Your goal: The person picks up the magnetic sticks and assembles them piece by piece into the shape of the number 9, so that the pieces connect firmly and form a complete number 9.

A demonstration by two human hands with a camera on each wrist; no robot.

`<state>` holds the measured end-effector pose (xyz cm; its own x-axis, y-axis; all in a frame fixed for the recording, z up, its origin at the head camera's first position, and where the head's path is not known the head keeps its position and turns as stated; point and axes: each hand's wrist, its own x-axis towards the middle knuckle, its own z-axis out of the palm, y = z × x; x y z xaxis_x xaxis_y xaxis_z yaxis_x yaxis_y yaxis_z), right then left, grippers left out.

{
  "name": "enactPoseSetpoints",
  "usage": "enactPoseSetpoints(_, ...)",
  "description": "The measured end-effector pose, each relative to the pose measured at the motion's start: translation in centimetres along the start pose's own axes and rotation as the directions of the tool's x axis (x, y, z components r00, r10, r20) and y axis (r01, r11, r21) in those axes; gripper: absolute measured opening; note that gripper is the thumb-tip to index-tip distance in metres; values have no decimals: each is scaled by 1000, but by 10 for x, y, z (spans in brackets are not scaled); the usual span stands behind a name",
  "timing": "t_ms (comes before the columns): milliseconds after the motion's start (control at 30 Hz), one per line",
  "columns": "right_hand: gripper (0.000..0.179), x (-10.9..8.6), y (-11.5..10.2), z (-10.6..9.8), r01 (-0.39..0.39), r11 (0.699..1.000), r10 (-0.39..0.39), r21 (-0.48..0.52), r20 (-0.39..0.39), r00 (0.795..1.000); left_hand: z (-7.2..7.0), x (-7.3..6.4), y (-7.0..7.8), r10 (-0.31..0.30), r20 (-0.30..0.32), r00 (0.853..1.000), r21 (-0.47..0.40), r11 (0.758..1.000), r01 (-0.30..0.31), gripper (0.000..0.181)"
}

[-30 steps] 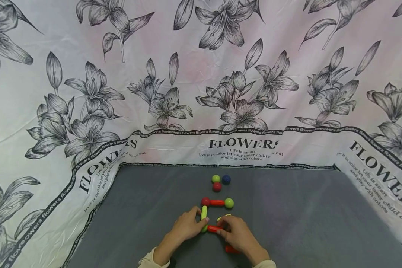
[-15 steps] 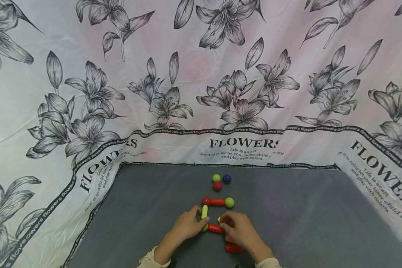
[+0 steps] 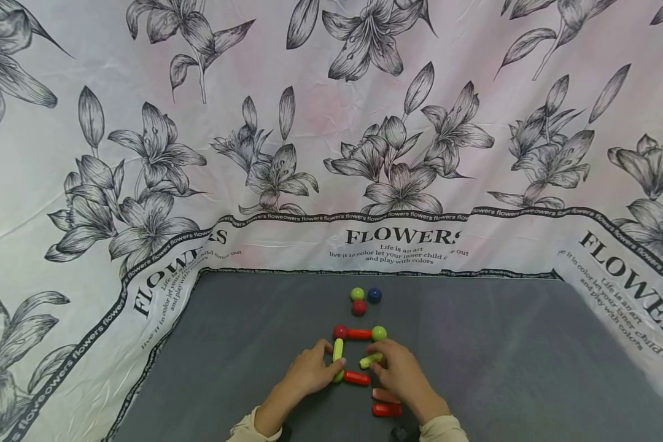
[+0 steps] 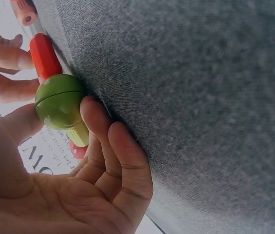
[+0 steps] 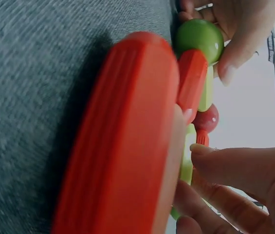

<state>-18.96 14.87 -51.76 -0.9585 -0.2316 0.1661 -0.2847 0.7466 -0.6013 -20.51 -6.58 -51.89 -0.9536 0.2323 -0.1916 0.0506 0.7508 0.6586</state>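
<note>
My left hand holds a green ball between thumb and fingers, at the near left corner of a shape of balls and rods. A yellow-green rod runs from that ball to a red ball, and a red rod sticks out to the right. From the red ball another red rod leads to a second green ball. My right hand pinches a separate yellow-green rod, which lies slanted inside the shape; its far end is hidden by the fingers.
Near my right wrist lie a loose red rod and a salmon-coloured rod. Farther back sit a green ball, a blue ball and a red ball. A flower-printed cloth borders the grey table.
My right hand has left the near red rod, shifted slightly right and away, and now pinches the loose yellow-green rod. My left hand has stayed in place.
</note>
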Motion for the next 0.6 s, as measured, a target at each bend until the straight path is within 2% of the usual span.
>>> enactPoseSetpoints(600,21,2,6,3,-44,996,47,-78,40,998,-9,5,7,-13,-28,1000,0,1000,13,40)
